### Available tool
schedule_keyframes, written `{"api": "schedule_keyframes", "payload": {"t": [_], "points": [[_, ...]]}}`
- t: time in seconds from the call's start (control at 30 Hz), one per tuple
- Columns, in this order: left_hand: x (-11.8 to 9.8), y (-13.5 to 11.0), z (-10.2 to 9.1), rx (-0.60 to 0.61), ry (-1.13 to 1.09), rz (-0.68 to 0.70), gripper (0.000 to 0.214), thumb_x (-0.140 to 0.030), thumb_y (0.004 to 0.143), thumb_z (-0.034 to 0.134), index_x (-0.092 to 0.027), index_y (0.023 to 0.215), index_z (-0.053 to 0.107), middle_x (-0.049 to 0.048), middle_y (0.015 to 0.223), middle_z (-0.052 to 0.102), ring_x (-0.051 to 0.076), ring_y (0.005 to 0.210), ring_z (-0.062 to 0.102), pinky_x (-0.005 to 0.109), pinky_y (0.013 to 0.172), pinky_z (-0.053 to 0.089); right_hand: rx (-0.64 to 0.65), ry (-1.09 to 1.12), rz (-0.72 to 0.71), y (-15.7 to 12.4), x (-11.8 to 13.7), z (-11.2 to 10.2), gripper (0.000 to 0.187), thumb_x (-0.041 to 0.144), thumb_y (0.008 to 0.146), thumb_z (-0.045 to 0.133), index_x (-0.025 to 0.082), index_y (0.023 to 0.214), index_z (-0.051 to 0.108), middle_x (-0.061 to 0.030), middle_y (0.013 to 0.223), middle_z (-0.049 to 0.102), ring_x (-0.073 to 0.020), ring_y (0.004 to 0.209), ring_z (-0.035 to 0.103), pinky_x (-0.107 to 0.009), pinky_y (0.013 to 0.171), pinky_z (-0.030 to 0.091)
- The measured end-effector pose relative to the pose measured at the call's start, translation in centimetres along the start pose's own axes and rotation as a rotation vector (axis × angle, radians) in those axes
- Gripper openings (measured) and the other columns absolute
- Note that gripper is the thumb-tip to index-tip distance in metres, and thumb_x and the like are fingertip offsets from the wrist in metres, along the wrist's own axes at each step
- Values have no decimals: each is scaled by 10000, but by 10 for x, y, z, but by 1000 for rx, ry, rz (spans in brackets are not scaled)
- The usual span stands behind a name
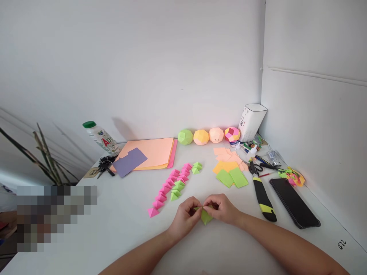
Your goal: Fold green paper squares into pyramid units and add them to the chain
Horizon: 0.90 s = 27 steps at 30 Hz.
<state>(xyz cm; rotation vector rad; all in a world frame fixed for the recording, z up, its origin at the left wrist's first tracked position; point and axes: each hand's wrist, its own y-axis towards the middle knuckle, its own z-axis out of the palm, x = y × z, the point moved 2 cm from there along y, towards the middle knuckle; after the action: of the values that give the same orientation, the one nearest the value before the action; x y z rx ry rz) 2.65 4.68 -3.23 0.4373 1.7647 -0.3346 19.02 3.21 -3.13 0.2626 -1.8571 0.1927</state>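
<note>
Between my two hands is a small green piece of folded paper [206,217], its pointed end toward me. My left hand [187,214] pinches its left side, and my right hand [222,209] pinches its right side; the fingertips meet along the top edge. Beyond my left hand, folded pink paper units [166,188] lie in a slanting row, with folded green units [177,187] beside them. Flat green paper pieces [238,178] rest beyond my right hand, partly over orange pieces [222,167] and peach ones.
Four paper balls, one green [185,136], line the wall. A utility knife [263,198] and black phone [294,202] lie at right, near scissors [255,168] and a glue bottle [252,152]. Paper sheets [151,151], a purple card [130,162] and a white bottle [103,139] are at left.
</note>
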Motion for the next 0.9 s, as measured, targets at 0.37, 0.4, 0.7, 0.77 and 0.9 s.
{"api": "schedule_keyframes", "payload": {"t": [0.37,0.4,0.7,0.77,0.9], "points": [[1,-1,0,-3,-54,9,104,-221,754,546,-170,666,524,9,677,515,130,617,455,240,562,366,-46,-61,-66,-1,4,0,61,159,684,549,173,633,580,46,524,436,-87,468,341,-215,443,290],[1,-1,-1,-12,-70,7,100,-212,747,548,-169,661,520,7,674,511,129,617,450,240,564,364,-49,-39,-58,-1,3,0,61,154,679,547,175,625,568,48,519,428,-87,464,346,-215,439,290],[12,2,-6,-58,-354,-127,176,-294,746,593,-166,668,501,-30,635,467,84,528,397,209,496,318,-87,305,56,-1,-2,-8,91,218,774,491,196,709,431,40,659,525,-56,379,424,-200,394,345],[14,3,-5,-26,-370,-157,210,-336,742,616,-163,685,513,-35,614,477,80,506,410,210,490,330,-70,307,51,-1,0,-8,95,262,799,513,196,771,451,40,673,527,-58,397,426,-194,393,354],[14,3,-3,-22,-379,-207,279,-423,745,627,-163,738,528,-48,547,498,88,473,459,217,488,361,12,222,58,-1,1,-5,175,339,805,571,174,776,520,55,561,468,-74,431,402,-182,373,351]]}}
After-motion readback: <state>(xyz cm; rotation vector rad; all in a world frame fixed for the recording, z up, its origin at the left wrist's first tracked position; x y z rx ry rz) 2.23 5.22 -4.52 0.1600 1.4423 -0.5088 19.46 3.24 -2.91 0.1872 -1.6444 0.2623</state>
